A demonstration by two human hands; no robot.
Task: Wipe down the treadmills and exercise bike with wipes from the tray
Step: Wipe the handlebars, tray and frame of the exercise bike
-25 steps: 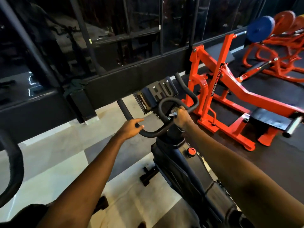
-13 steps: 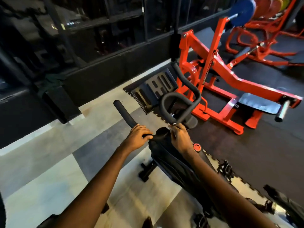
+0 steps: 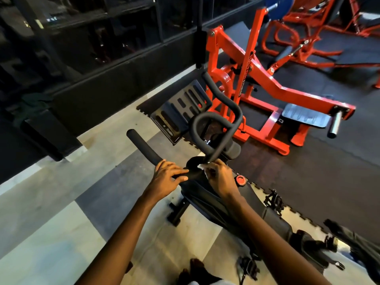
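A black exercise bike (image 3: pixel 218 204) stands in front of me, with padded black handlebars (image 3: pixel 213 120) and a slotted console bracket (image 3: pixel 181 110). My left hand (image 3: pixel 167 178) rests on the left handlebar near the stem, fingers lying over the bar. My right hand (image 3: pixel 219 177) pinches a small white wipe (image 3: pixel 202 166) and presses it against the base of the handlebar loop, just above the stem. A red knob (image 3: pixel 240 179) sits on the frame right beside my right wrist.
An orange weight machine (image 3: pixel 257 79) with a grey footplate (image 3: pixel 304 116) stands just beyond the bike on black rubber mats. More orange machines fill the far right. A dark glass wall (image 3: pixel 92 38) runs along the back. Bike pedals (image 3: pixel 273 199) stick out on the right.
My right hand with the wipe has come down from the upper handlebar loop to its base at the stem. My left hand has slid inward along the left bar. My view tilted downward.
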